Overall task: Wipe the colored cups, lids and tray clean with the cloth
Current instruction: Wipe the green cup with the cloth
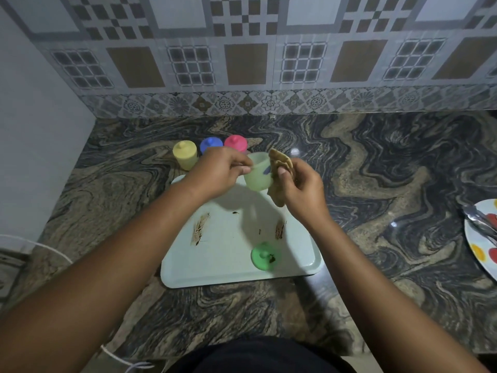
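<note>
My left hand [220, 170] grips a pale green cup [256, 175] by its rim, held in the air above the far end of the white tray [215, 270]. My right hand [298, 189] pinches a beige cloth [279, 168] pressed against the cup's right side. A green lid [265, 256] lies on the tray's near right part, with a dark speck on it. Brown smears mark the tray at left and right. A yellow cup [185, 154], a blue cup [211, 144] and a pink cup [235, 143] stand lidded behind the tray.
The marbled stone counter [363, 170] ends at a tiled wall [242, 63] behind. A dotted white plate [484, 251] holding metal cutlery [480, 227] sits at the right edge. A white cord [53, 250] runs along the left side.
</note>
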Tool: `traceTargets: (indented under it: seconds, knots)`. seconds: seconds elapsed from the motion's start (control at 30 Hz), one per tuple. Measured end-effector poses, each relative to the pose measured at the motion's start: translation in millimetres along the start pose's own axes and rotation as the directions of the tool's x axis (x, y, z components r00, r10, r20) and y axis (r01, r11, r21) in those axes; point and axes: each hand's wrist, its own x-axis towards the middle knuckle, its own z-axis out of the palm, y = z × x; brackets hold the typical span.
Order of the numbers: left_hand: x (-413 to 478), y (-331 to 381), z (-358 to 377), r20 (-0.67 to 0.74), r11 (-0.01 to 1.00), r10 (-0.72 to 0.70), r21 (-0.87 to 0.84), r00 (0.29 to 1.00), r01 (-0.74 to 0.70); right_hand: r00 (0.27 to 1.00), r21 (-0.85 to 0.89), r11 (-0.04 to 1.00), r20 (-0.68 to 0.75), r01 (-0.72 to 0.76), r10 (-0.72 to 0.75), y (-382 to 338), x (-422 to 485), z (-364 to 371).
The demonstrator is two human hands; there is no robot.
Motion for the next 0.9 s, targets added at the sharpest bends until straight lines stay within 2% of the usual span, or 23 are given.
traceTargets:
  seconds: [0.1, 0.27, 0.33, 0.4, 0.5, 0.57, 0.77, 0.9]
  knots:
    - [-9.6, 18.8, -26.2, -0.042, 0.993, -0.018, -0.121, 0.999, 0.012, 0.995, 0.186, 0.980, 0.063, 0.064, -0.077, -26.4, -12.9, 1.3]
    - [-27.5, 42.2, -51.1, -0.147, 0.928, -0.035, -0.373, 0.988, -0.022, 0.968, 0.373, 0.923, 0.180, 0.096, -0.174, -52.2, -30.3, -0.4]
    - [-34.7, 47.9, -59.2, -0.193, 0.908, -0.053, -0.417, 0.980, -0.033, 0.960, 0.374, 0.923, 0.215, 0.087, -0.177, -58.6, -37.6, 0.4]
    - [-41.1, 51.7, -67.7, -0.194, 0.896, -0.073, -0.443, 0.978, -0.021, 0.968, 0.347, 0.930, 0.170, 0.117, -0.185, -64.3, -44.9, 1.5]
    - [-49.1, 54.3, -82.1, -0.134, 0.883, -0.028, -0.468, 0.991, -0.038, 0.979, 0.376, 0.914, 0.067, 0.152, -0.190, -72.9, -48.9, -1.1]
    - [-50.8, 53.5, -90.2, -0.100, 0.890, 0.017, -0.453, 0.995, -0.060, 0.978, 0.376, 0.911, 0.053, 0.169, -0.204, -77.6, -51.9, -3.6]
    - [-47.7, 64.0, -94.6, -0.068, 0.852, 0.036, -0.519, 0.997, -0.066, 0.957, 0.287, 0.920, 0.028, 0.268, -0.287, -83.1, -54.0, -4.8]
    - [-42.1, 60.6, -93.7, 0.000, 0.788, 0.020, -0.616, 1.000, -0.016, 0.957, 0.258, 0.923, -0.029, 0.287, -0.289, -80.7, -48.5, -8.8]
